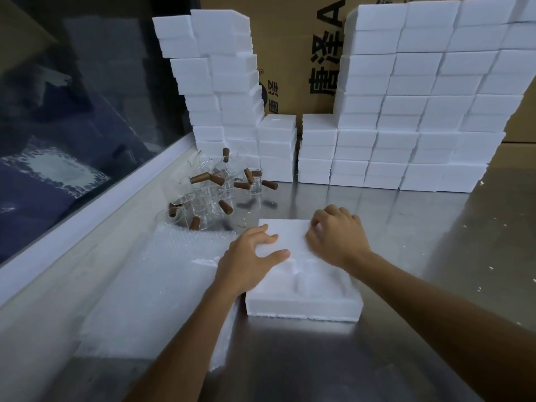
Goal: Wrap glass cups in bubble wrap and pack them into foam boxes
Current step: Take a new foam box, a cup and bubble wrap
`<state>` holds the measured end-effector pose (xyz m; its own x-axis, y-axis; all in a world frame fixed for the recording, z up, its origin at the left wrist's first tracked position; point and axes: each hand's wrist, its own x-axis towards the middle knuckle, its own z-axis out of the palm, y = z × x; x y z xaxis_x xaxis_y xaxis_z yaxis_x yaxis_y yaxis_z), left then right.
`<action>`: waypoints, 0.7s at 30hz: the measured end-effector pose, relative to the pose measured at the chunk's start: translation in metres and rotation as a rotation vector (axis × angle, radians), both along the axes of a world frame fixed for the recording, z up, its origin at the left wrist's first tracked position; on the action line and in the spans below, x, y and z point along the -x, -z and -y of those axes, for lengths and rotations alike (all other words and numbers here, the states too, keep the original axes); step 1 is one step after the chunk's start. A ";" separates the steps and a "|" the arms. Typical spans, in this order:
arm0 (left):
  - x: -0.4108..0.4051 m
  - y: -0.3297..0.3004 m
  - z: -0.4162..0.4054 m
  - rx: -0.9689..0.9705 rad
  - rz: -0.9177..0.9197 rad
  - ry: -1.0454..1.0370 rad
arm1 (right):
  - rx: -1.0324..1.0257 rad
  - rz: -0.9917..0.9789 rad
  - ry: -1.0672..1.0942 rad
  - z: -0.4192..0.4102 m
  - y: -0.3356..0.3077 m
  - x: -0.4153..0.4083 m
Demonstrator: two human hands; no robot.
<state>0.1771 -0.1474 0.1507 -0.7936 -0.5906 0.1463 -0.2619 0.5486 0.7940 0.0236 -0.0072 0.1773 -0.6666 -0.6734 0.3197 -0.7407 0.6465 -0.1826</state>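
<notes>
Grip-wise, both hands are on the foam box (301, 274) sitting near the middle of the steel counter (420, 256). The left hand (246, 265) lies on its left side with fingers spread and mostly straight, pressing the top. The right hand (338, 236) has fingers curled down over the far right part of the lid; can't tell if it's actually pinching anything. Just left of the box lies a stack of bubble wrap (162, 285). Farther back on the left is a jumble of glass cups (214, 192) with brown handles. Foam box stacks (406, 111) line the far side, cardboard cartons (298, 53) behind them.
</notes>
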 end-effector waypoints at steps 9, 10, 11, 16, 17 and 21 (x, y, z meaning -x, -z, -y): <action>-0.001 -0.004 -0.004 0.034 0.036 0.003 | 0.153 0.275 -0.243 0.112 -0.024 0.005; -0.001 -0.005 -0.005 0.036 0.048 -0.002 | 0.169 0.276 -0.264 0.127 -0.027 0.003; -0.001 -0.005 -0.005 0.041 0.055 -0.002 | 0.182 0.267 -0.289 0.142 -0.030 0.001; -0.001 -0.005 -0.007 0.053 0.096 -0.019 | 0.165 0.116 -0.361 0.207 -0.037 -0.011; -0.002 -0.005 -0.007 0.053 0.098 -0.016 | 0.157 0.048 -0.364 0.217 -0.038 -0.013; -0.002 -0.005 -0.007 0.048 0.128 -0.011 | 0.025 -0.133 -0.428 0.252 -0.039 -0.016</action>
